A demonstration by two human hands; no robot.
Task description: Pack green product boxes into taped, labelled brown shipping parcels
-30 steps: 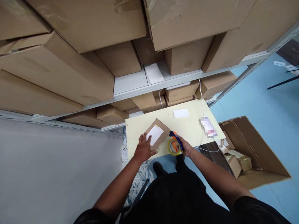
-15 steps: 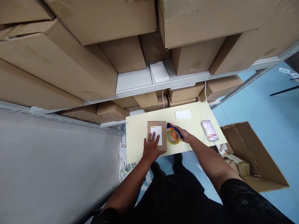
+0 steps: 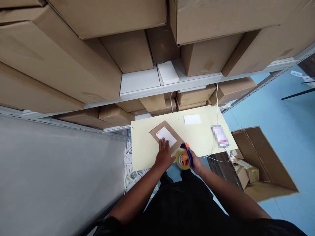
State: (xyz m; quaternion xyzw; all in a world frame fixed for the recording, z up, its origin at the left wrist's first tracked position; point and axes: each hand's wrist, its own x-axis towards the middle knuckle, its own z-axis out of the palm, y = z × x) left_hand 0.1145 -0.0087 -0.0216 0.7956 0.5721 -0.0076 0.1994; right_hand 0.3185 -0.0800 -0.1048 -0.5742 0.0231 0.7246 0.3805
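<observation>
Parcel [image 3: 174, 134] lies flat on the left part of the pale table [image 3: 147, 154], turned so that one corner points away from me, with its white label [image 3: 165, 132] facing up. My left hand [image 3: 163, 155] rests on it from the near side: the fingers are straight and close together, their tips on the label, and the thumb is spread out to the right. They are pressing flat, not curled round anything. Up on the shelf [image 3: 140, 82] beyond sits a white pack [image 3: 168, 72].

Next comes the dispenser [image 3: 190, 156], blue and orange with a yellowish roll of tape [image 3: 179, 163], at the parcel's right corner and by the table's near edge; whether the two touch, I cannot tell. A white card [image 3: 192, 119] lies farther back. My right hand [image 3: 196, 163] has its fingers wrapped round the dispenser's blue handle, though I see little of the fingertips.

Near the table's right end is a blurred oblong [image 3: 220, 136], with a white cable [image 3: 217, 105] coming down to it. Right of the table, a big open box [image 3: 270, 164] holds a taped carton [image 3: 252, 170] on the blue floor [image 3: 290, 131].
</observation>
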